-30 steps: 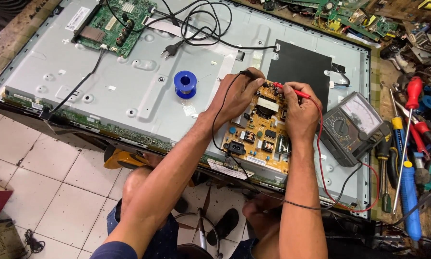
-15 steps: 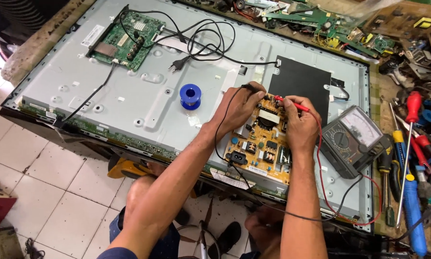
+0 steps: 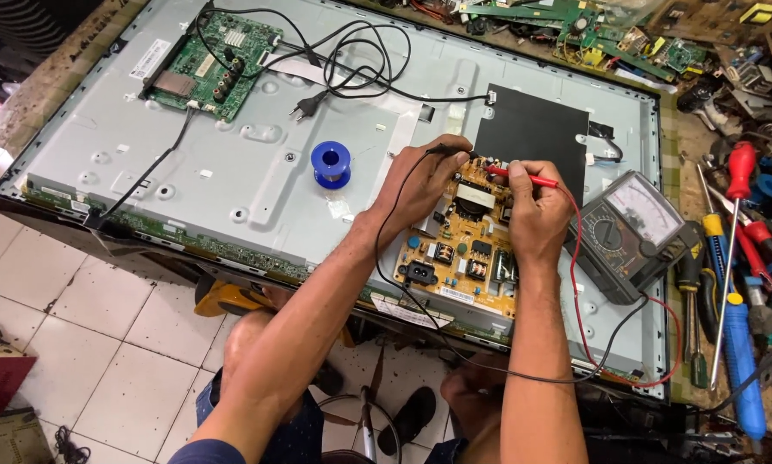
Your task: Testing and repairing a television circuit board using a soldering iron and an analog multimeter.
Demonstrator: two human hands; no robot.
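Left hand (image 3: 420, 185) pinches a black probe (image 3: 444, 149), right hand (image 3: 532, 206) a red probe (image 3: 523, 176), tips seemingly touching the yellow board (image 3: 459, 258) beneath; meter (image 3: 626, 232) just right.

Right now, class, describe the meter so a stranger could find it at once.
Start at the big grey metal back panel filling the bench. At its right edge, beside the right hand holding the red probe, lies the dark meter. Unlike the screwdrivers nearby, it has a white dial face.
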